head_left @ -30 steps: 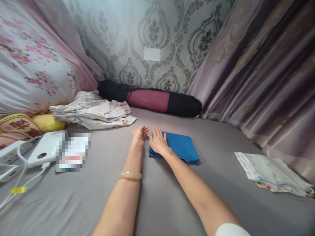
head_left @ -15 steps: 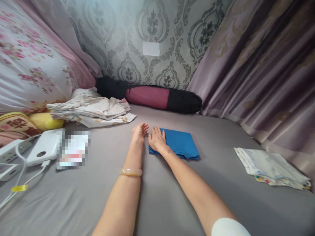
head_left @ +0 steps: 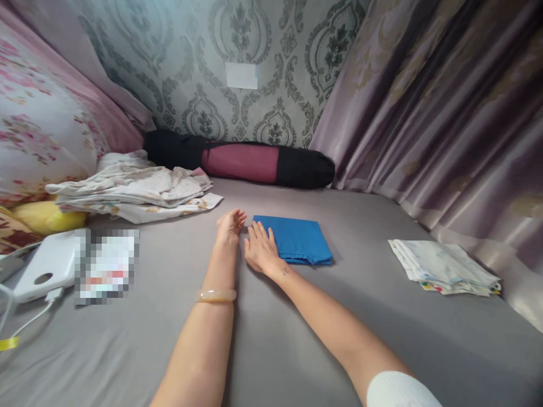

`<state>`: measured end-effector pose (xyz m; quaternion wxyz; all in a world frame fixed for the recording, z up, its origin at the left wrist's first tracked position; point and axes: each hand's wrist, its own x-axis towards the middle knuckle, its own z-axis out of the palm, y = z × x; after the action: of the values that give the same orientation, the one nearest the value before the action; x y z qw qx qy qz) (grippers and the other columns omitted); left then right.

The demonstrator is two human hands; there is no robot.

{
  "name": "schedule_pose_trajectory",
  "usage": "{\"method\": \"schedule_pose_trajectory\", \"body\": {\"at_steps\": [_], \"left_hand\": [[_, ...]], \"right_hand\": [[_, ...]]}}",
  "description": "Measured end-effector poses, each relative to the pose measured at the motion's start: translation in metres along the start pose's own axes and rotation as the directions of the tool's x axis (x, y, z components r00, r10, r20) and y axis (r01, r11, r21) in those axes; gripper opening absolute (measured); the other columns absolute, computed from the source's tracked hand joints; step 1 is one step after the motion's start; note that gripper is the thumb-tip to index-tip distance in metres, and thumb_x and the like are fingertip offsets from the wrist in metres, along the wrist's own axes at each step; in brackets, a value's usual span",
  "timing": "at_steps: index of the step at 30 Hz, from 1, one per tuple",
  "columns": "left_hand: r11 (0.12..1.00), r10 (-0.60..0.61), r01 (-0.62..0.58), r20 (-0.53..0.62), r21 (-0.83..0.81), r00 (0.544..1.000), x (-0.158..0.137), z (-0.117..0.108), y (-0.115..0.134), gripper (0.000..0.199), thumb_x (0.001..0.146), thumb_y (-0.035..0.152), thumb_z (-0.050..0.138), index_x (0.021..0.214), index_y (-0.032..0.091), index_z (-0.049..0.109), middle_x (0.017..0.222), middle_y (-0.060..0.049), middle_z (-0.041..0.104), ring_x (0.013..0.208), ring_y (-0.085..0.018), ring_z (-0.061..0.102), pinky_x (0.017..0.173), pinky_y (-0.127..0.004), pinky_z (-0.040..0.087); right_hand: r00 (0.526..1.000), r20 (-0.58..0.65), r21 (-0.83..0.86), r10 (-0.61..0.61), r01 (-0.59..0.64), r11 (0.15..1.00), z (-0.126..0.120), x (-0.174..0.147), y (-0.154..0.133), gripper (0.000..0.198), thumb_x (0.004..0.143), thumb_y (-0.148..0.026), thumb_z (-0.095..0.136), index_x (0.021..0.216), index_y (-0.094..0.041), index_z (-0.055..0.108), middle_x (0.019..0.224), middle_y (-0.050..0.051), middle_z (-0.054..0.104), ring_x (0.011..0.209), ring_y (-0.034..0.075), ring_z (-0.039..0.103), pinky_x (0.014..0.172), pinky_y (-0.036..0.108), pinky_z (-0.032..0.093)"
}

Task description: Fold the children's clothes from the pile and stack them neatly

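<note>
A blue folded cloth (head_left: pixel 299 240) lies flat on the grey bed sheet (head_left: pixel 271 328), its layered edge facing me. Over its left end rests my right hand (head_left: pixel 260 249), palm down with the fingers stretched forward; part of the palm reaches past the cloth onto the sheet. Just left of the cloth stands my left hand (head_left: pixel 231 226), turned on its side with the fingers slightly curled and apart. Nothing is in it, and a small gap separates it from the cloth.
Folded pale cloths (head_left: pixel 445 265) lie at the right, a rumpled heap of light clothes (head_left: pixel 139 186) at the left. Against the wall lies a long black and maroon bag (head_left: pixel 241 163). A white power bank (head_left: pixel 55 263) with a cable sits left; a curtain (head_left: pixel 382 113) hangs right.
The view has turned slightly to the right, so things appear further left. My right hand has slid a little toward me over the cloth's left end. My left hand stays beside it.
</note>
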<state>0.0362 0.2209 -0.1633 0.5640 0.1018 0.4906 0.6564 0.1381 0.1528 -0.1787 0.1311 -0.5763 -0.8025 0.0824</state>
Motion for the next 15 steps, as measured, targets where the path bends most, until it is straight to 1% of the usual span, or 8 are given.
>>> {"method": "schedule_pose_trajectory", "body": {"at_steps": [5,9,12,15], "left_hand": [[0.999,0.007,-0.008,0.013,0.043,1.000,-0.003,0.002,-0.001,0.008,0.076,0.010,0.057,0.070,0.015,0.059,0.069,-0.003,0.065,0.064,-0.011,0.064,0.058,-0.019,0.046],[0.995,0.031,-0.036,0.051,0.095,0.998,-0.005,0.003,-0.003,0.007,0.075,0.010,0.059,0.070,0.015,0.060,0.071,-0.004,0.066,0.064,-0.012,0.065,0.058,-0.020,0.046],[0.993,0.045,-0.052,0.068,0.110,0.997,-0.008,0.005,-0.005,0.006,0.076,0.010,0.058,0.071,0.014,0.060,0.071,-0.004,0.066,0.062,-0.012,0.065,0.058,-0.020,0.046],[0.990,0.056,-0.066,0.082,0.128,0.995,-0.010,0.006,-0.007,0.006,0.075,0.010,0.058,0.072,0.014,0.059,0.069,-0.004,0.066,0.061,-0.011,0.064,0.056,-0.020,0.045]], "right_hand": [[1.000,0.016,0.018,0.015,-0.015,1.000,-0.001,0.001,-0.001,0.054,0.096,-0.034,0.026,0.143,-0.010,0.036,0.155,0.011,0.025,0.144,0.021,0.014,0.117,0.044,0.008],[0.998,0.063,0.105,-0.018,0.011,0.994,-0.012,-0.001,0.004,0.057,0.097,-0.036,0.021,0.146,-0.009,0.031,0.156,0.011,0.020,0.145,0.021,0.012,0.116,0.045,0.011],[0.997,0.071,0.124,-0.034,0.025,0.992,-0.023,-0.006,0.017,0.058,0.098,-0.038,0.018,0.148,-0.009,0.028,0.157,0.011,0.018,0.145,0.021,0.010,0.116,0.046,0.010],[0.999,0.039,0.069,-0.010,0.008,0.998,-0.033,-0.012,0.037,0.058,0.098,-0.038,0.019,0.148,-0.008,0.028,0.157,0.012,0.019,0.145,0.022,0.010,0.117,0.047,0.008]]}}
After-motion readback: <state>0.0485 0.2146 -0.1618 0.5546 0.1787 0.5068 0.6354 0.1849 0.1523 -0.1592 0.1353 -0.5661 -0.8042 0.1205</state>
